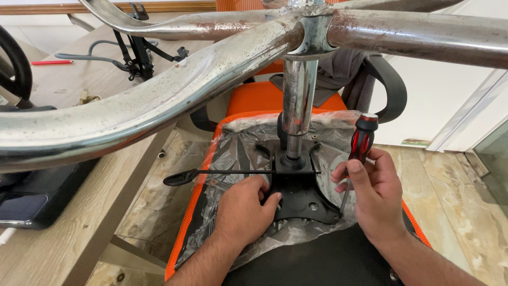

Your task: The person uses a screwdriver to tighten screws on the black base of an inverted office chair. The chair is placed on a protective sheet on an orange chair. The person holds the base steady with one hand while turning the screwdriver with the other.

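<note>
An office chair lies upside down with its orange seat (209,175) wrapped in clear plastic. A black mounting plate (301,198) is fixed under the seat, and a chrome gas cylinder (299,100) rises from it to a rusty chrome star base (174,90). My left hand (244,209) rests on the plate's left edge, fingers curled on it. My right hand (373,193) grips a red and black screwdriver (361,144), its shaft pointing down at the plate's right corner. A black adjustment lever (182,177) sticks out to the left.
A wooden table (58,238) stands at the left with a black device (37,198), cables and a red pencil (51,62) on it. A second orange chair with a black armrest (394,87) is behind. The floor is marbled tile (455,190).
</note>
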